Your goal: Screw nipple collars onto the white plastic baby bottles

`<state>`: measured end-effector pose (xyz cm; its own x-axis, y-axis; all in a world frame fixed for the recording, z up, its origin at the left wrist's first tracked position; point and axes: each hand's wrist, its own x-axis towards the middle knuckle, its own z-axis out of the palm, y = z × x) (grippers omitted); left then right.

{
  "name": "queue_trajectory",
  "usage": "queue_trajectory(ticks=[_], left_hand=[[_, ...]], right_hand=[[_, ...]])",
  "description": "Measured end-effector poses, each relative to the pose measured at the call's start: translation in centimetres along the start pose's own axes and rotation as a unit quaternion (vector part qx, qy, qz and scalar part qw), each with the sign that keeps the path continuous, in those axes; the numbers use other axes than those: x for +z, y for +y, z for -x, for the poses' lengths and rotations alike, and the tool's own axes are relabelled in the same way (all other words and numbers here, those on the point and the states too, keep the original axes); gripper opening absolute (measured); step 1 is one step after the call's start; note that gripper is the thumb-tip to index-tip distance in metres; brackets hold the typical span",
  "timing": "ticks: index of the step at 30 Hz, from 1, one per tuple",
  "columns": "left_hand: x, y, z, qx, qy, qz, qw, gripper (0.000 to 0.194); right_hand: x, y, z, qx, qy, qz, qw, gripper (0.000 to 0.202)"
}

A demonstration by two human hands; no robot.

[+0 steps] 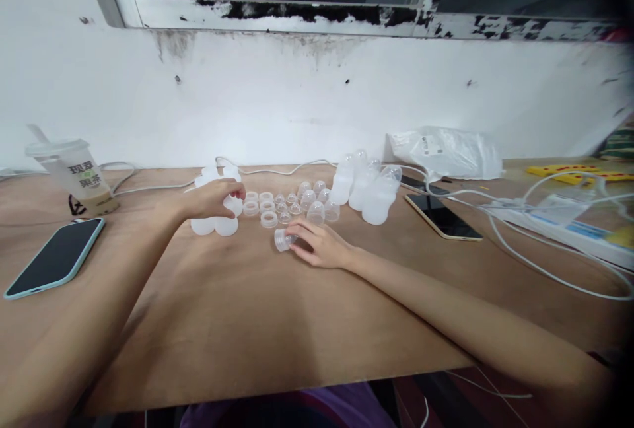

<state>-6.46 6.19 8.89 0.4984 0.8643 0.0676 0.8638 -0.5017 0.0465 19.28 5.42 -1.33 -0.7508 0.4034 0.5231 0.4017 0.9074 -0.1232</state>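
Right fingers (303,230) grip a ribbed plastic cap (283,240); left fingers (234,188) (parted) arch by milky, rounded bottles (226,226).

Tipped on its side in front — a clear cap (284,240), ridged at the left end; behind it, pale rings (269,219) lying flat in short rows; next, small clear nipples (284,217), tips up, then taller clear domes (316,213); left, milky bottles (226,226) bunched close; right, clear-topped bottles (375,207) — upright.
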Motion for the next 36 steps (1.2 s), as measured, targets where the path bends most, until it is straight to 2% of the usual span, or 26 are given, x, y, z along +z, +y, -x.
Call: queue_trajectory(ticks=[6, 11, 14, 17, 19, 21, 24, 27, 32, 36], left_hand=[[0.1, 0.2, 0.1, 0.006, 0.015, 0.004, 1.0, 0.022], [0.2, -0.1, 0.0, 0.002, 0.017, -0.014, 1.0, 0.023], [0.2, 0.1, -0.2, 0.024, 0.061, -0.041, 0.997, 0.025], [0.9, 1.8, -0.4, 0.09, 0.098, -0.024, 0.991, 0.027], [2.0, 3.5, -0.5, 0.14, 0.071, 0.006, 0.988, 0.03], [3.7, 5.2, -0.8, 0.164, 0.034, 0.007, 0.986, 0.038], [6.2, 6.8, -1.1, 0.126, 0.027, 0.001, 0.992, 0.044], [7.4, 7.2, -1.4, 0.098, 0.041, 0.008, 0.994, 0.04], [7.1, 7.1, -1.4, 0.084, 0.039, 0.011, 0.996, 0.04], [6.4, 7.2, -1.0, 0.097, 0.034, -0.031, 0.994, 0.038]], right_hand=[[0.0, 0.0, 0.0, 0.0, -0.014, 0.006, 1.0, 0.027], [-0.1, -0.1, 0.0, 0.002, -0.012, -0.001, 1.0, 0.026], [-0.1, -0.2, -0.2, 0.019, -0.016, -0.011, 1.0, 0.025], [-0.1, -0.4, -0.5, 0.077, -0.021, -0.037, 0.996, 0.021], [0.1, -0.5, -0.8, 0.119, -0.019, -0.061, 0.991, 0.019], [0.3, -0.6, -1.1, 0.143, -0.01, -0.088, 0.986, 0.017], [0.6, -0.5, -1.3, 0.156, 0.003, -0.115, 0.981, 0.015], [0.7, -0.5, -1.4, 0.167, 0.01, -0.13, 0.977, 0.011], [0.6, -0.7, -1.6, 0.178, 0.016, -0.159, 0.971, 0.012], [0.3, -0.6, -1.6, 0.187, 0.001, -0.16, 0.969, 0.013]])
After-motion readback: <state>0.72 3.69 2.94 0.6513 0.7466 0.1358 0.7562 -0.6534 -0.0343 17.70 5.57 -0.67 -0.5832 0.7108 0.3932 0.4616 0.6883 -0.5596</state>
